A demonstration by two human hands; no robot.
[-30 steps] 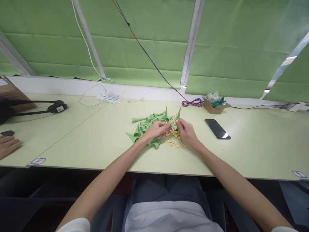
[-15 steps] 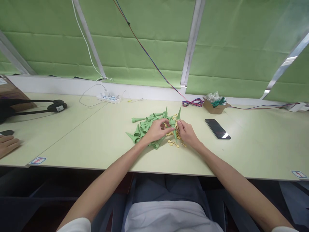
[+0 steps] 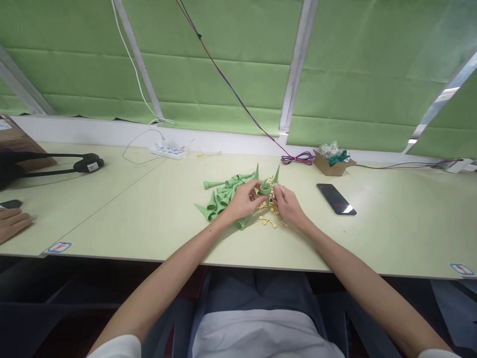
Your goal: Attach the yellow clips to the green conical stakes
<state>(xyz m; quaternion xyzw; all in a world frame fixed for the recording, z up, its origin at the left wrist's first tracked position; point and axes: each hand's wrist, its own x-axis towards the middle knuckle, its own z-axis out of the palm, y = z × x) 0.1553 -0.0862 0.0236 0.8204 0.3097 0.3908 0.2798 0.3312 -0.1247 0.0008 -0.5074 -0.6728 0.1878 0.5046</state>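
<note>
My left hand point(image 3: 245, 200) curls its thumb and fingers around a green plastic cone spike point(image 3: 266, 189), whose round open mouth is tilted up towards me. Close on the spike's right side, my right hand point(image 3: 289, 204) has its fingers pinched together; what lies between them is too small and hidden to make out. A heap of similar green cone spikes point(image 3: 211, 204) lies under and left of my left hand, partly covered by it. Small yellow plastic pieces point(image 3: 274, 225) are scattered below and between my hands.
A black phone point(image 3: 336, 199) lies to the right. Behind it stand a small cardboard box point(image 3: 330, 166) with plastic and green material and a coiled red-blue cable point(image 3: 297, 158). A power strip point(image 3: 168, 151) sits at the back. Another person's hand point(image 3: 13, 224) rests at far left.
The green cone spike in my left hand has tipped, so its open mouth now faces up towards me instead of its point hanging in view. My hands have barely shifted.
</note>
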